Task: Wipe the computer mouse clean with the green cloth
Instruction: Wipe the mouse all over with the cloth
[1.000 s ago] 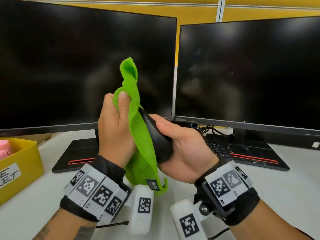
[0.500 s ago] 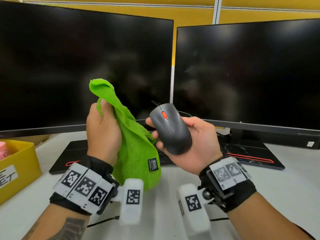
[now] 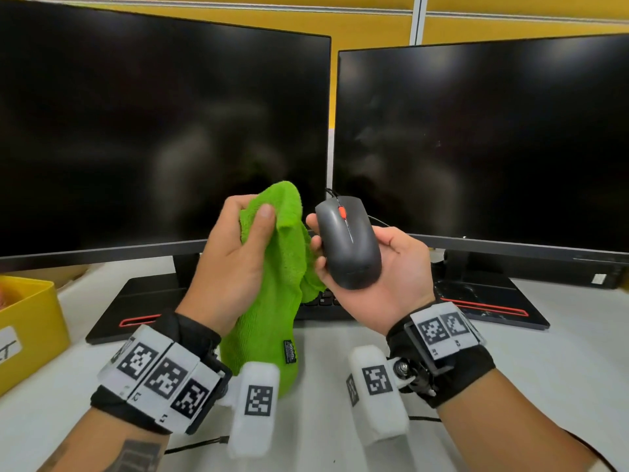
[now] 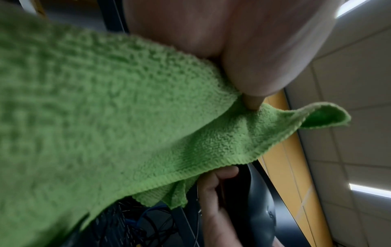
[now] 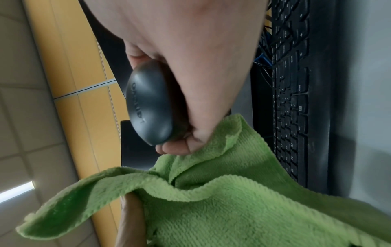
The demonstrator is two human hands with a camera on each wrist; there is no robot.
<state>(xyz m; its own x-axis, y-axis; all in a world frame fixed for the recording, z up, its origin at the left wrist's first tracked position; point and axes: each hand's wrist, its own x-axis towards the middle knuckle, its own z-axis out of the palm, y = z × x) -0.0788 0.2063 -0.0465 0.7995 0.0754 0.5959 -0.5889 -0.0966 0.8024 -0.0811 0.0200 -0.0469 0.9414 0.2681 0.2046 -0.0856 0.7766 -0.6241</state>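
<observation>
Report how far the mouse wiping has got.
Done: both things are picked up off the desk. In hand: the left hand grips the green cloth; the right hand cradles the mouse, top side up. The cloth hangs beside the mouse, off its top. Left: wiping that top; cleanliness cannot be judged.

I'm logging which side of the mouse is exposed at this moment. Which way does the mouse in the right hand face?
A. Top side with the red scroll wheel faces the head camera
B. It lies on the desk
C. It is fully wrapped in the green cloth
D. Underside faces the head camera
A: the right hand cradles the mouse buttons-up, its red scroll wheel in plain sight, while the left hand holds the green cloth beside it.
</observation>
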